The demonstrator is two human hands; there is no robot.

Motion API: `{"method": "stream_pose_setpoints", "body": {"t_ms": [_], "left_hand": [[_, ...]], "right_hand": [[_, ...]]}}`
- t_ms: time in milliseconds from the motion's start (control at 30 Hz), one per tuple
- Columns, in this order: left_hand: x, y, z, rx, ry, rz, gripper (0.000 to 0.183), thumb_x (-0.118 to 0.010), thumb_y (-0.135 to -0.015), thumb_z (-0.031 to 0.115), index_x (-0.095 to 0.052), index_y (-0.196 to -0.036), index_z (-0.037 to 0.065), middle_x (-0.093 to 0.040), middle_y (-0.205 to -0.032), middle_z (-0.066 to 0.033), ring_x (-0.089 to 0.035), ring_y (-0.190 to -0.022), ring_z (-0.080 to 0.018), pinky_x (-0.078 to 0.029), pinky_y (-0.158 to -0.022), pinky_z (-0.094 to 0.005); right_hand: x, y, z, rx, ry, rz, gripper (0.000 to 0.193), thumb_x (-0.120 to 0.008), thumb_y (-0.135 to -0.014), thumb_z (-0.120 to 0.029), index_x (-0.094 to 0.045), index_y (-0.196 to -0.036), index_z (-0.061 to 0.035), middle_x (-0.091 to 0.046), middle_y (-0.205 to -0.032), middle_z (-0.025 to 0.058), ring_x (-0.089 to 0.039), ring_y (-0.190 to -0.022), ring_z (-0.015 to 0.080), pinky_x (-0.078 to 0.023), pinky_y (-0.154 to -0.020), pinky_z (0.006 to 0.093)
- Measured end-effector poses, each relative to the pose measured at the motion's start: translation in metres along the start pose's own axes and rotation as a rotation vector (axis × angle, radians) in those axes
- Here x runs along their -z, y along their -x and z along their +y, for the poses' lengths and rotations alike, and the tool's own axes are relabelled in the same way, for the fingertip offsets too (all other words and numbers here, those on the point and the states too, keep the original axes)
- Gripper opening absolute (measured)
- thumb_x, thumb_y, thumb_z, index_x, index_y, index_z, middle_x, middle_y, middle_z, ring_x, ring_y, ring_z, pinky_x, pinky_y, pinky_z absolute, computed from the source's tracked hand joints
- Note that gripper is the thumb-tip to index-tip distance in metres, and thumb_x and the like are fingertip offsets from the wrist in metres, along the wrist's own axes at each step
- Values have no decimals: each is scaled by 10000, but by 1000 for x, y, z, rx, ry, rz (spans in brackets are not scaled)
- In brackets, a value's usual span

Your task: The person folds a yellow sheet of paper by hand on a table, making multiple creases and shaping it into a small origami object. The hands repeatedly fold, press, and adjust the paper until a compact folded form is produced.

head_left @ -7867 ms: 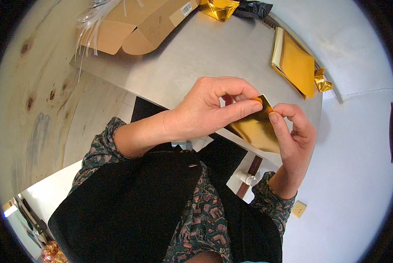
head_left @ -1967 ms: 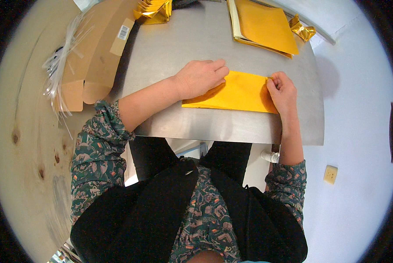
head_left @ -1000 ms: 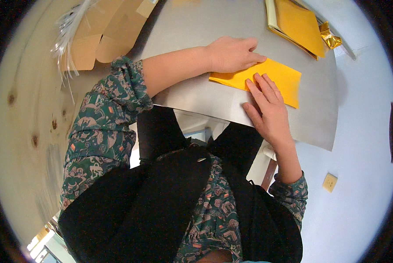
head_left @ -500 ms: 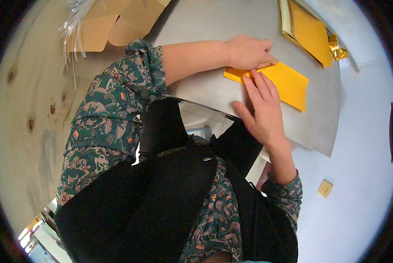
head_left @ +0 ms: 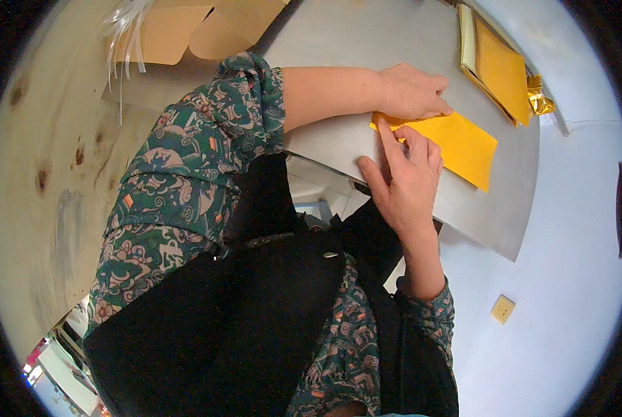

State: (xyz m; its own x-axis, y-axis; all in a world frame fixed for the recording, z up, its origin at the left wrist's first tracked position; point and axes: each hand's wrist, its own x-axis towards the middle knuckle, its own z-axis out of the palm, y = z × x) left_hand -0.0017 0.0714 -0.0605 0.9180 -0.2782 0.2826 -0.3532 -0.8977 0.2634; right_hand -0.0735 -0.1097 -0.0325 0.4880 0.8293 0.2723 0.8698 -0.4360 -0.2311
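Observation:
A folded yellow paper sheet (head_left: 463,144) lies flat on the grey metal table (head_left: 352,48). My left hand (head_left: 411,90) rests palm down on the sheet's upper left edge, fingers together and curled a little. My right hand (head_left: 402,177) presses flat on the sheet's near left end, fingers stretched along its fold. Neither hand grips anything; both only press the paper against the table. The right half of the sheet shows uncovered.
A stack of yellow sheets (head_left: 498,66) lies at the table's far right, with a crumpled gold foil piece (head_left: 541,104) beside it. Flat brown cardboard cutouts (head_left: 186,35) and clear plastic strips (head_left: 127,31) lie at the far left. A small beige square (head_left: 502,308) sits on the pale floor.
The yellow sheet went from being held up to lying on the table. My right hand moved from its right end to its left end, and the view tilted.

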Motion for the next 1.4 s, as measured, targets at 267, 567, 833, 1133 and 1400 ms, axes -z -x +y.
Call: {"method": "stream_pose_setpoints", "body": {"t_ms": [267, 567, 833, 1133, 1400], "left_hand": [[1, -1, 1, 24, 5, -14, 338, -529, -1034, 453, -669, -1332, 377, -626, -1136, -100, -688, -976, -309, -581, -787, -448], [-5, -3, -1, -9, -12, 29, 327, -529, -1038, 447, -669, -1329, 394, -615, -1120, -85, -681, -982, -283, -581, -788, -429], [-3, -2, -1, -34, -41, 37, 322, -525, -1040, 403, -667, -1328, 384, -613, -1113, -88, -678, -982, -284, -579, -791, -426], [-5, -2, -1, 43, 26, -15, 330, -532, -1029, 379, -667, -1329, 361, -618, -1108, -89, -680, -972, -313, -574, -794, -440], [-3, 1, 0, 10, -7, 10, 342, -542, -1026, 342, -660, -1348, 343, -602, -1077, -85, -672, -927, -295, -566, -759, -418]], "right_hand": [[0, -8, 0, 25, 6, 24, 613, -752, -864, -419, -634, -1382, -114, -570, -1284, 119, -487, -1173, 355, -379, -1030, 486], [-5, 0, -9, 55, 54, 40, 622, -763, -850, -421, -636, -1381, -123, -567, -1302, 110, -489, -1207, 359, -371, -1044, 503], [-2, 7, -7, 68, -100, 43, 623, -776, -837, -374, -624, -1368, -86, -567, -1318, 119, -503, -1206, 370, -374, -1062, 496], [-8, 4, -7, 55, -62, 64, 638, -765, -842, -371, -609, -1352, -20, -574, -1336, 136, -515, -1204, 367, -401, -1053, 481], [-13, 4, -13, 29, -41, 152, 672, -771, -833, -376, -608, -1353, 18, -565, -1365, 158, -504, -1243, 368, -398, -1086, 480]]}}
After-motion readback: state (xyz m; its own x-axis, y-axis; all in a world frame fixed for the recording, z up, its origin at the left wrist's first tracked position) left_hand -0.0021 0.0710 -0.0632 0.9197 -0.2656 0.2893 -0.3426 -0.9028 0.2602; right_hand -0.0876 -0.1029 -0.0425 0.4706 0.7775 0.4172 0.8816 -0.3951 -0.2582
